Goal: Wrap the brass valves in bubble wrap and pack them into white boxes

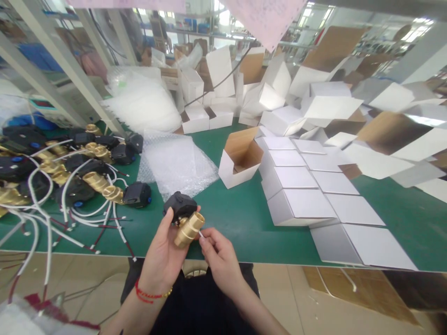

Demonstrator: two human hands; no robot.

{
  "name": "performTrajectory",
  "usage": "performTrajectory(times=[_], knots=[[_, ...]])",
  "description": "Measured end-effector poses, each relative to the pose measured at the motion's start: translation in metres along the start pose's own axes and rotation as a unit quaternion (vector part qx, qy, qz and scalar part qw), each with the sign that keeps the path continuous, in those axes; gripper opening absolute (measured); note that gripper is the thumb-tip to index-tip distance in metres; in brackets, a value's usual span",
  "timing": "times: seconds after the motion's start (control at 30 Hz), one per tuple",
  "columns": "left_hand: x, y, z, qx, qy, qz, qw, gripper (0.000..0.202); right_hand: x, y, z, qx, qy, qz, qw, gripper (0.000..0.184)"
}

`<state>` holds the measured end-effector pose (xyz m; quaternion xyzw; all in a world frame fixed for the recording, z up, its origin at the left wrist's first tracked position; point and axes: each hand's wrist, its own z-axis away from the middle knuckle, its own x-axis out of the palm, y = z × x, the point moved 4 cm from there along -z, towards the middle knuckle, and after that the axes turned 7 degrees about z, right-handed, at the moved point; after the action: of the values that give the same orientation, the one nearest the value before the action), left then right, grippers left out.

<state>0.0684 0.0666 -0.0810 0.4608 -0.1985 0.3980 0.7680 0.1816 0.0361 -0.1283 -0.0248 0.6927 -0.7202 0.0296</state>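
Note:
My left hand [162, 256] is closed around a brass valve [188, 229] with a black actuator head [179, 205], held just above the front edge of the green table [240, 218]. My right hand [218, 256] pinches the valve's white cable [201, 236] right beside the brass end. A red string bracelet sits on my left wrist.
A pile of similar black-and-brass valves with white cables [70, 172] lies at the left. Bubble wrap sheets [174, 160] lie in the middle. An open white carton [240, 160] stands beside rows of closed white boxes [307, 186]. More flat and folded boxes are heaped behind.

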Motion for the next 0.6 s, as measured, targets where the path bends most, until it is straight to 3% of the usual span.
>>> performTrajectory(times=[0.1, 0.2, 0.33, 0.47, 0.6], knots=[[-0.005, 0.007, 0.001, 0.023, -0.050, -0.080, 0.995, 0.049, -0.014, 0.003, -0.005, 0.031, 0.009, -0.051, 0.998, 0.040], [-0.007, 0.015, 0.007, 0.020, -0.107, -0.197, 0.974, 0.073, -0.031, -0.006, -0.006, 0.018, 0.026, -0.027, 0.999, 0.042], [-0.001, 0.022, 0.022, 0.056, -0.172, -0.299, 0.937, 0.062, -0.049, -0.033, -0.001, -0.054, 0.053, 0.088, 0.993, 0.030], [0.003, 0.021, 0.031, 0.124, -0.202, -0.282, 0.930, 0.056, -0.056, -0.042, 0.001, -0.102, 0.053, 0.156, 0.981, 0.026], [-0.007, 0.006, 0.021, 0.059, -0.189, -0.161, 0.967, 0.054, -0.037, -0.021, 0.002, -0.089, 0.015, 0.238, 0.967, 0.035]])
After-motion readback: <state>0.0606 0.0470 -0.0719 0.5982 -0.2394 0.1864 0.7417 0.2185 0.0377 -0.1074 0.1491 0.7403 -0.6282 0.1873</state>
